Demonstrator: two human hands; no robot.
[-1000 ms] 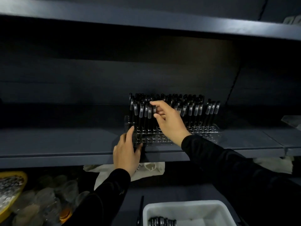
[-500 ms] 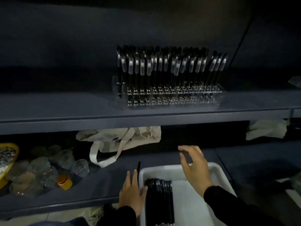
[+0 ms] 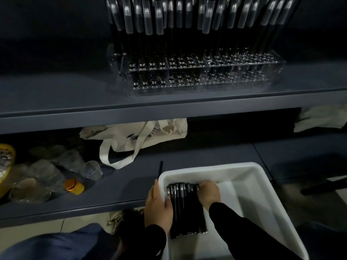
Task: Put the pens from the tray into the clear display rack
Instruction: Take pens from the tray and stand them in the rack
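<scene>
Two hands work the white tray (image 3: pixel 249 184) on the lower shelf (image 3: pixel 122 184): my left hand (image 3: pixel 157 205) rests on its near-left rim, fingers relaxed and holding nothing, while my right hand (image 3: pixel 209 192) curls its fingers over the far ends of the black pens (image 3: pixel 185 209), though whether it grips one I cannot tell. Bundled side by side, glossy with pale printing, they lie directly beneath my right hand, long axes running toward me. Above, the clear display rack (image 3: pixel 202 74) stands on the upper shelf (image 3: pixel 75 102), back rows filled, front holes open.
</scene>
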